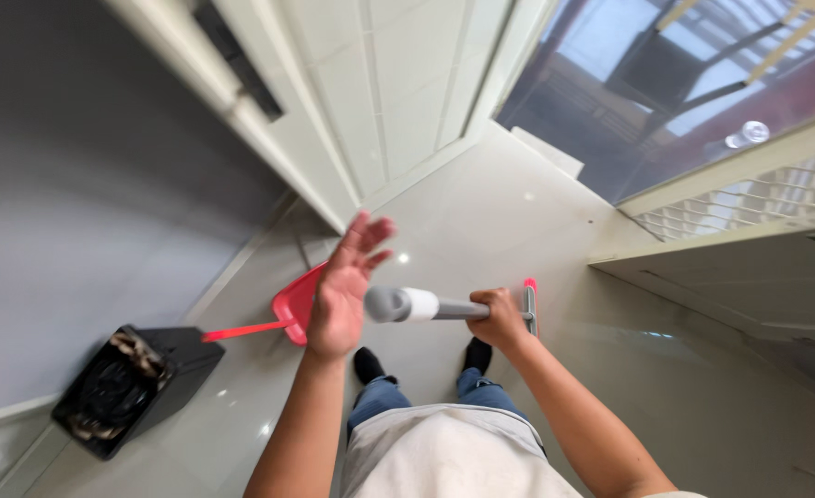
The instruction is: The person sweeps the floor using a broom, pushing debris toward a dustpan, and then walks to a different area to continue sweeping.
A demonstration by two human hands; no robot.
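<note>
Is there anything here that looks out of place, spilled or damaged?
Nothing is spilled or broken. The red dustpan lies on the floor near the left hand, which is open. The right hand grips the mop handle.

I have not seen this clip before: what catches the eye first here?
The grey and white mop handle juts up at centre, gripped lower down by the right hand, while the left hand hangs open beside its top. A red dustpan lies on the floor behind, and a black box sits low at left.
</note>
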